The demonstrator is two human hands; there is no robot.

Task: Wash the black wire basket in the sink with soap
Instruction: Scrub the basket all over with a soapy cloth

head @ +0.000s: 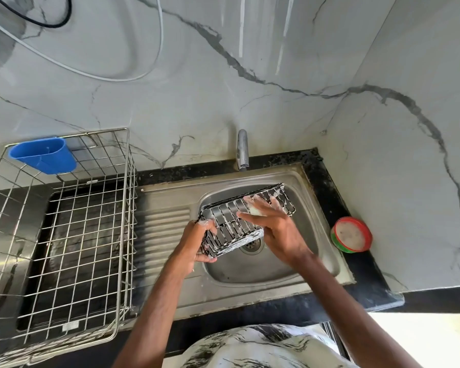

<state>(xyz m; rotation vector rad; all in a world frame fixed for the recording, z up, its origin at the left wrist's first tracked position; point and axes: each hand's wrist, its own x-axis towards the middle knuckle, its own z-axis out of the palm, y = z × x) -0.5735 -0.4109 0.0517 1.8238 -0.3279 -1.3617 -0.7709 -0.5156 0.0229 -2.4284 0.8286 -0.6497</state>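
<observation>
We stand at a black stone surface [361, 264] under marble-look walls. Over the steel sink [255, 272], our left hand [197, 243] grips the sudsy black wire basket [239, 219] by its end; our right hand [274, 224] presses a pale soap piece [255, 210] against its wires. A soap tub [352, 234] sits beside the sink, and a blue cup [44, 155] hangs in the empty dish rack [64, 235].

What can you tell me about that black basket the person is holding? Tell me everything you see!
The black wire basket is a small oblong tray made of thin dark wires with gaps between them. White soap foam streaks its bars and rim. It is tilted, held up over the steel sink, above the drain. The left hand grips its near-left corner. The right hand reaches inside and presses something pale, perhaps a sponge or soap, against the wires. No water is running onto it.
</observation>
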